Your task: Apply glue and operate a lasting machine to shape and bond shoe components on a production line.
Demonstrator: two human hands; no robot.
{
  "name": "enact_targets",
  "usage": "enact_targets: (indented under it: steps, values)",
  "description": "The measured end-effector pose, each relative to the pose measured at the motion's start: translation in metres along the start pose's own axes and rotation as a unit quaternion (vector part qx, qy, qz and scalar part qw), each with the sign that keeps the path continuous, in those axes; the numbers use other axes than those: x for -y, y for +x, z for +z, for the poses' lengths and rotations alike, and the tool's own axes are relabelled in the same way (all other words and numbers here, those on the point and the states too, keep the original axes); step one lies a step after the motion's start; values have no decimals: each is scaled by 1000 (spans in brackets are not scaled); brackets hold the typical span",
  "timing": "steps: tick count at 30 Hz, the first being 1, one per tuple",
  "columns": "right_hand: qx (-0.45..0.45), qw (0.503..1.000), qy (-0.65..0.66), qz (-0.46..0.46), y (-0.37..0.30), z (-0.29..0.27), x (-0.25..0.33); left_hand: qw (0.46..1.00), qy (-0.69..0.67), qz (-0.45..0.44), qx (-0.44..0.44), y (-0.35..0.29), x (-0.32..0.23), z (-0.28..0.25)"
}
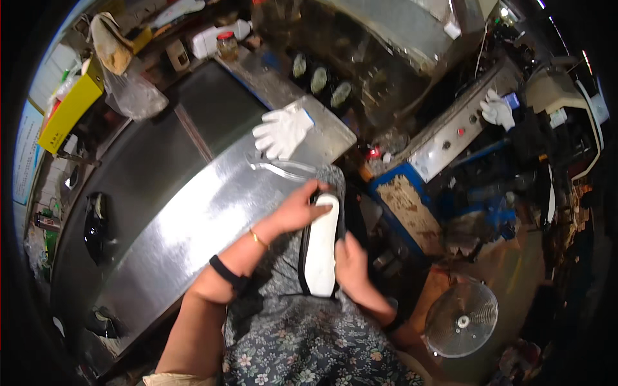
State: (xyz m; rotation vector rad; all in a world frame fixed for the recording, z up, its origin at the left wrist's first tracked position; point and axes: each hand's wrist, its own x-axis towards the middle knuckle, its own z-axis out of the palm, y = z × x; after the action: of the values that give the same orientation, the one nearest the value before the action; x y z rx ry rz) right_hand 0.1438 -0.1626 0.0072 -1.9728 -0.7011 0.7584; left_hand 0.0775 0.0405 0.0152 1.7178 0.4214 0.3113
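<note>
Over my lap, in front of the dark apron (290,341), a black shoe (320,248) lies lengthwise with its long white bottom facing up. My left hand (299,207) grips its far end, with the thumb lying across the white surface. My right hand (352,264) is closed and slightly blurred, close against the shoe's right edge; what its fingers hold is hidden. Just beyond my left hand, a metal hand tool with long handles (283,168) lies on the bench. Past it is a white work glove (283,133).
At left, a shiny metal bench (187,225) borders a dark belt (145,148) carrying a black shoe (95,225). Three dark shoes (318,79) stand at the back. A control panel (450,138) with another white glove (497,109) is at right, above a round fan (461,320).
</note>
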Motion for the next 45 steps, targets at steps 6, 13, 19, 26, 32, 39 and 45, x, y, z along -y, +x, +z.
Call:
enact_targets:
  steps: [6, 13, 19, 26, 32, 39, 45]
  values:
    - [128, 911, 382, 86, 15, -13, -37, 972, -181, -147, 7, -33, -4, 4]
    - [106, 990, -79, 39, 15, 32, -15, 952, -248, -180, -1, -47, 3, 4]
    - [-115, 862, -410, -276, 26, 24, 11, 967, -209, -143, -10, -27, 9, 10]
    - [126, 984, 124, 22, -10, 19, -18, 897, -398, -183, 55, -32, -8, 10]
    - [76, 995, 71, -3, -2, 50, 3, 876, 405, -248, -87, -71, -18, 19]
    - [33, 986, 122, -112, -15, 69, -4, 914, 366, -174, 4, -118, -20, 8]
    - [32, 995, 67, -72, -11, 62, -20, 963, 182, -79, -182, -131, 34, 28]
